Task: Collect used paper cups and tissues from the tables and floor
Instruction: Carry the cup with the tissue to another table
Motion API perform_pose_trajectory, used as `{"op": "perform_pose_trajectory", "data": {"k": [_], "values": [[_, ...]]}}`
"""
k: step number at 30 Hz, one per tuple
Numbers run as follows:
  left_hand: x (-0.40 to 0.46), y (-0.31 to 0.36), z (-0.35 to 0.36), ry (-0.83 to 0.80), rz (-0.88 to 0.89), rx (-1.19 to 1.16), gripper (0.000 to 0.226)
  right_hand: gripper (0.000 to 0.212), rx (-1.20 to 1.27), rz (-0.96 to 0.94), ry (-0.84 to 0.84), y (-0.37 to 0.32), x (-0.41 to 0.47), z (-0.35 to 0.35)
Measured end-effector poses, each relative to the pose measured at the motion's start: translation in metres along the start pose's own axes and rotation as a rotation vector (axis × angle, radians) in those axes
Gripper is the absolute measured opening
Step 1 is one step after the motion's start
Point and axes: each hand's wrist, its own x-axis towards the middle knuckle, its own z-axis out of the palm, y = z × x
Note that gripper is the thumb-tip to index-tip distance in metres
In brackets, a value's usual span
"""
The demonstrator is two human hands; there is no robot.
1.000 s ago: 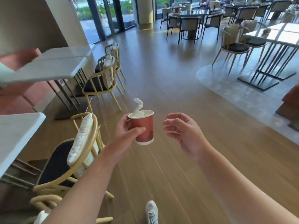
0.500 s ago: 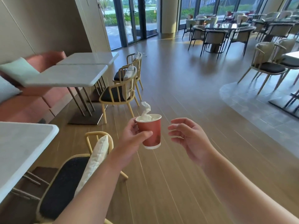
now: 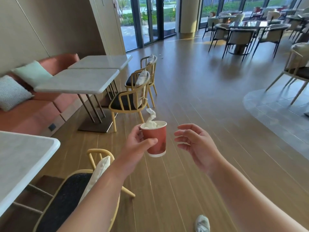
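Observation:
My left hand point(image 3: 137, 144) grips a red paper cup point(image 3: 156, 139) around its side, holding it upright above the wooden floor. A crumpled white tissue point(image 3: 151, 120) is stuffed in the cup and sticks up past its rim. Just right of the cup, my right hand point(image 3: 195, 146) hovers with fingers loosely curled, holding nothing and a small gap away from the cup. Far ahead on the floor near the glass doors lies a small white scrap point(image 3: 160, 55), too small to identify.
White-topped tables point(image 3: 80, 82) and wooden chairs point(image 3: 132, 101) line the left, beside a red sofa point(image 3: 31, 113). Another table point(image 3: 20, 158) and chair point(image 3: 71, 195) are close at left. More chairs and a dark table point(image 3: 245, 25) stand far right. My shoe point(image 3: 202, 223) shows below.
The view has swung left and upward, showing more of the sofa and tables. The cup stays gripped in my left hand; my right hand's fingers have spread slightly.

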Motion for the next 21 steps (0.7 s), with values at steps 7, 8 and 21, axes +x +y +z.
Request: {"op": "perform_pose_trajectory", "data": {"k": [7,8,21], "values": [[0.101,-0.009,0.06,-0.015,-0.036,0.036,0.071,0.015,0.033,0.012,-0.007,-0.029,0.095,-0.067],[0.116,-0.009,0.072,-0.019,-0.041,0.038,0.07,0.015,0.037,0.015,0.0,-0.036,0.108,-0.078],[0.276,0.007,0.234,-0.152,-0.028,0.003,0.08,0.017,0.074,-0.057,0.139,-0.126,0.219,-0.228]]}}
